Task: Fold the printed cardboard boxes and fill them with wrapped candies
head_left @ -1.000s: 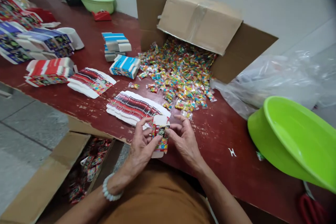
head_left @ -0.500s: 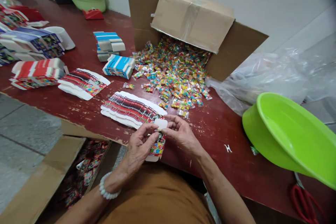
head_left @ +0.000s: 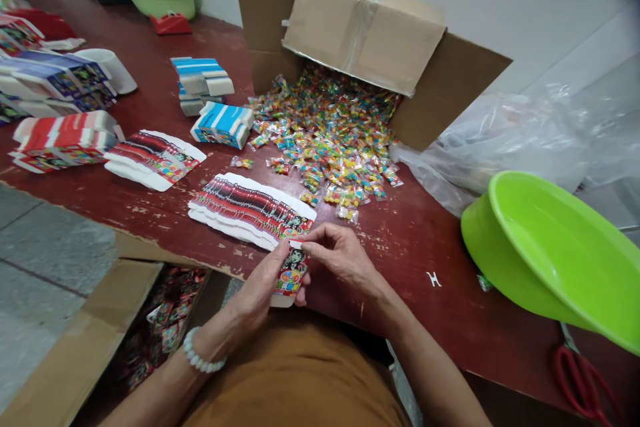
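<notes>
My left hand (head_left: 260, 290) grips a small printed carton (head_left: 291, 271) from below, at the near edge of the dark red table (head_left: 430, 240). The fingers of my right hand (head_left: 340, 257) pinch the carton's top flap. Just beyond my hands lies a fanned stack of flat red printed cartons (head_left: 250, 208). Behind it spreads a pile of small colourful candy packets (head_left: 330, 137), spilling from a cardboard box (head_left: 370, 40) lying on its side.
A green basin (head_left: 555, 260) leans at the right with clear plastic bags (head_left: 525, 140) behind it. Red scissors (head_left: 580, 373) lie at the lower right. Blue-striped boxes (head_left: 223, 123) and red stacks (head_left: 65, 137) sit at the left. An open carton (head_left: 90, 340) with printed packs stands below the table edge.
The white top flap has been folded down onto the carton. My hands have lowered slightly toward the table edge, and the view has shifted a little to the right.
</notes>
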A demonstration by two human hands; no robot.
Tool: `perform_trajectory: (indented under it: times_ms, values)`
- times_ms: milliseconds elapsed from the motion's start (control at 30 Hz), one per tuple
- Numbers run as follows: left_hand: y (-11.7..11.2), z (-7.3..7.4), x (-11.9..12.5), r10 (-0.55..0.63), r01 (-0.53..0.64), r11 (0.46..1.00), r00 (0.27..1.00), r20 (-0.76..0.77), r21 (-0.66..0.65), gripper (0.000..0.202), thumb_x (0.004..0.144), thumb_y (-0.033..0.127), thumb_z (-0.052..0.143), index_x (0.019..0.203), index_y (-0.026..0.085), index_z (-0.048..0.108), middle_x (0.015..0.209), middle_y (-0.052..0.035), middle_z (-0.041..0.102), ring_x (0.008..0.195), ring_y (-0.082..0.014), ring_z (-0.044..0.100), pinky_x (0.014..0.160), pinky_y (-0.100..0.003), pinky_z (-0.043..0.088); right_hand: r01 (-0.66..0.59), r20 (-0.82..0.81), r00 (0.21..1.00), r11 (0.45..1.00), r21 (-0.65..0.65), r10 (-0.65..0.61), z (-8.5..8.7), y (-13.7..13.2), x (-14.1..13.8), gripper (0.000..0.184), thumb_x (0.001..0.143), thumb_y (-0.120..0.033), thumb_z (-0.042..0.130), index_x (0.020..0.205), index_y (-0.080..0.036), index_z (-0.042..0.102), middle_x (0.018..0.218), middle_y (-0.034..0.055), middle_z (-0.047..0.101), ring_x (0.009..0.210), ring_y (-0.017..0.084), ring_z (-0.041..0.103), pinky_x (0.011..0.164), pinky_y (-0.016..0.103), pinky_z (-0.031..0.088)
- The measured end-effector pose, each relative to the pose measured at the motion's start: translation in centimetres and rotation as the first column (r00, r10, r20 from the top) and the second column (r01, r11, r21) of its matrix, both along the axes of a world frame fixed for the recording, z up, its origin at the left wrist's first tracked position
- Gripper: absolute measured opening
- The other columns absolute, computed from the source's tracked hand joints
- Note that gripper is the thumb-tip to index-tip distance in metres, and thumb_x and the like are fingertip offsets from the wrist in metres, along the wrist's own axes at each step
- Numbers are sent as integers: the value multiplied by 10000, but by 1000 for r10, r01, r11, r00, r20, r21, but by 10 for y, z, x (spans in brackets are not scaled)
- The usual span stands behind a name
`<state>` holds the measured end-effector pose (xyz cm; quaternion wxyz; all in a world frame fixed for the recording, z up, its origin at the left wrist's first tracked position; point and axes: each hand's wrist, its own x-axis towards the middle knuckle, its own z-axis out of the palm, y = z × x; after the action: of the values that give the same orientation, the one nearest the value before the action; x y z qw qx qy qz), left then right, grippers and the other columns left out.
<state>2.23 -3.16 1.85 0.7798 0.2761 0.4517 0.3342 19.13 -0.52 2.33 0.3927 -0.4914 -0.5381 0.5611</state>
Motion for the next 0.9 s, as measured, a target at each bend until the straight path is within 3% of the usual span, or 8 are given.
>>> perform_trajectory:
  times_ms: [200, 400, 567, 667, 700, 767, 833, 900]
  values:
    - [2, -1, -2, -24, 37, 992, 994, -108, 119, 685, 796, 817, 510, 787, 149, 661, 618, -51, 691, 450, -129, 607, 496, -240, 513, -12, -27, 1000, 999, -31, 11, 4, 4, 0, 141, 809, -328, 739, 826, -189, 749, 758, 10, 729, 653, 144, 633, 652, 281, 496]
    - [3, 1, -2, 23, -23, 1000, 999, -25, 17, 635, 839, 781, 494, 1029, 193, 642, 580, 3, 648, 387, -130, 572, 427, -247, 500, -240, 85, 970, 937, 253, 226, 14, -4, 1, 118, 928, -270, 612, 913, -234, 723, 1082, 38, 722, 986, 182, 668, 923, 364, 505]
    - [-1, -2, 0, 27, -15, 996, 991, 128, -91, 531, 872, 606, 633, 1258, 251, 557, 733, -4, 712, 525, -172, 677, 531, -306, 586, -242, 267, 952, 904, 351, 152, 0, -2, 5, 127, 945, -242, 577, 923, -229, 702, 1072, 58, 654, 997, 187, 637, 911, 350, 501]
    - [-11, -6, -3, 20, -1, 996, 977, 211, -89, 515, 841, 480, 742, 1247, 218, 567, 917, -78, 769, 810, -219, 757, 753, -316, 603, -102, 417, 908, 942, 319, -43, -15, 16, 27, 154, 950, -278, 562, 977, -220, 702, 1044, 61, 656, 975, 195, 633, 901, 339, 495]
    - [-14, -7, -6, 5, 16, 995, 977, 212, -99, 504, 835, 454, 757, 1236, 209, 575, 954, -101, 775, 865, -235, 759, 789, -326, 596, 22, 498, 847, 948, 317, -186, -20, 24, 37, 171, 943, -284, 565, 1028, -204, 691, 1053, 75, 654, 980, 208, 626, 904, 346, 488]
    - [-19, -9, -15, -31, 57, 989, 982, 187, -136, 480, 819, 426, 777, 1203, 200, 599, 979, -126, 780, 887, -266, 762, 791, -356, 593, 280, 682, 619, 921, 272, -389, -30, 39, 55, 275, 906, -352, 624, 1114, -177, 666, 1121, 118, 627, 1053, 259, 599, 938, 390, 460]
    - [-20, -11, -29, -26, 43, 990, 991, 128, -134, 467, 784, 399, 810, 1168, 207, 627, 984, -116, 780, 888, -285, 765, 785, -376, 590, 379, 734, 526, 891, 250, -430, -38, 50, 68, 344, 863, -415, 675, 1099, -166, 672, 1155, 154, 607, 1125, 315, 563, 947, 431, 438]
    - [-17, -14, -45, -20, 21, 996, 1000, 18, -84, 471, 734, 373, 851, 1136, 217, 660, 961, -87, 779, 881, -287, 766, 792, -374, 581, 396, 729, 537, 890, 228, -425, -44, 55, 74, 340, 810, -468, 721, 996, -184, 694, 1118, 145, 626, 1117, 327, 563, 918, 425, 438]
